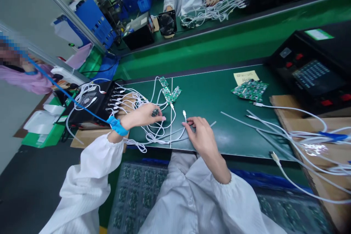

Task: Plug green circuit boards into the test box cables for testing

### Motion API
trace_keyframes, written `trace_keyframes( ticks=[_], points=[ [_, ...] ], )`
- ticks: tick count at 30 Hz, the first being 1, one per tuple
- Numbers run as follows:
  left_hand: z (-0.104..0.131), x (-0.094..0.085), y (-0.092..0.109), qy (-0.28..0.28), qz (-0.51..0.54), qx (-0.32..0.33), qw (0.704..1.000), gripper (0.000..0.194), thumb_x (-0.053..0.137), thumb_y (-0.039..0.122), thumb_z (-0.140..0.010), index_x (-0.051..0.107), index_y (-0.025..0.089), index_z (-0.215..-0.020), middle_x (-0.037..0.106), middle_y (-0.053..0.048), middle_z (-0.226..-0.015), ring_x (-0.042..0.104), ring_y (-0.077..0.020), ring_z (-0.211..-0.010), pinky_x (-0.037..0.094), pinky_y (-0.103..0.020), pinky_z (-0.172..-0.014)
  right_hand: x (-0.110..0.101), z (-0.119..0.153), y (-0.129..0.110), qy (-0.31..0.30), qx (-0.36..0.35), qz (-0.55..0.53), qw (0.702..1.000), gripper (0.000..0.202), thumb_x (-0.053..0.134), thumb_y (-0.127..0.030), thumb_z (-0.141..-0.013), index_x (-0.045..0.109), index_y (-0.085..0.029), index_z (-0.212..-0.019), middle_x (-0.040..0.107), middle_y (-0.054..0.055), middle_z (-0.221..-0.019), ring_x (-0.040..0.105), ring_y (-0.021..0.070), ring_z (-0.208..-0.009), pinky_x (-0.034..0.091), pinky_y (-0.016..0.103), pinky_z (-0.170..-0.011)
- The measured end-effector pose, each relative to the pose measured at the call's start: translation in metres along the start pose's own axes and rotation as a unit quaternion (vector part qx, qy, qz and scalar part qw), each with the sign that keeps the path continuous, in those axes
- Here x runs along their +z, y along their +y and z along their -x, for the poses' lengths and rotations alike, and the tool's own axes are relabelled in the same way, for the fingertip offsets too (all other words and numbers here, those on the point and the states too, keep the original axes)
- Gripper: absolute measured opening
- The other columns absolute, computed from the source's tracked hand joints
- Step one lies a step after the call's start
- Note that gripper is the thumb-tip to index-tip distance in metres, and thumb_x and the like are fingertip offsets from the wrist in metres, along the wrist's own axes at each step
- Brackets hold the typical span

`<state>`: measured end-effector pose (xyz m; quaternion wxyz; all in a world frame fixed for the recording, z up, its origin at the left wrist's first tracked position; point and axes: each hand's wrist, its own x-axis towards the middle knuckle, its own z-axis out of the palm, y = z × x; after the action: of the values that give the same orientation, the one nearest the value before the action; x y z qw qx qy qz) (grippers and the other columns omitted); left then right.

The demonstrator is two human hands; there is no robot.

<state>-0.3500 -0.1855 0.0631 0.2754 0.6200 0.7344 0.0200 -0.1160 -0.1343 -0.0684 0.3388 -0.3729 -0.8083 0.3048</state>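
My left hand [144, 115], with a blue strap on its wrist, is curled over the heap of white cables [156, 131]. Its fingers close on a small circuit board [155, 112], mostly hidden by them. Between the thumb and fingers of my right hand [202, 133] is a white USB cable [184, 114], its plug pointing up and away from me. Just beyond my hands lie several green circuit boards [170, 94]. A cable plug [172, 106] meets the near edge of one of them.
A black box [93, 106] with a row of plugged-in cables stands left. At right are stacked circuit boards [251, 90], a yellow note [245, 77], a black device [315, 69] and loose white cables [301, 142] on cardboard. Across the bench, a person in white handles cables.
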Motion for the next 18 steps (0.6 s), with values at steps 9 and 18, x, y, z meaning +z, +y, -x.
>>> trace_keyframes(
  ticks=[9,18],
  points=[
    [-0.011,0.014,-0.001,-0.051,0.032,0.004,0.998,0.018,0.070,0.021,-0.082,0.067,0.018,-0.100,0.073,-0.001,-0.083,0.062,-0.0142,-0.069,0.043,-0.027,-0.069,0.008,0.005,-0.009,0.009,0.018,0.015,1.000,0.026,0.050,-0.022,-0.100,0.066,-0.014,-0.118,0.069,0.010,-0.094,0.061,0.0279,-0.089,0.048,0.042,-0.085],
    [-0.003,0.018,0.006,-0.050,0.006,-0.024,0.998,0.031,0.081,0.033,-0.079,0.066,0.019,-0.102,0.068,0.002,-0.076,0.062,-0.0161,-0.069,0.043,-0.029,-0.070,0.002,0.014,-0.011,-0.009,-0.023,0.059,0.998,0.025,0.051,-0.020,-0.102,0.075,-0.013,-0.107,0.063,0.015,-0.102,0.058,0.0266,-0.090,0.051,0.041,-0.081]
  ],
)
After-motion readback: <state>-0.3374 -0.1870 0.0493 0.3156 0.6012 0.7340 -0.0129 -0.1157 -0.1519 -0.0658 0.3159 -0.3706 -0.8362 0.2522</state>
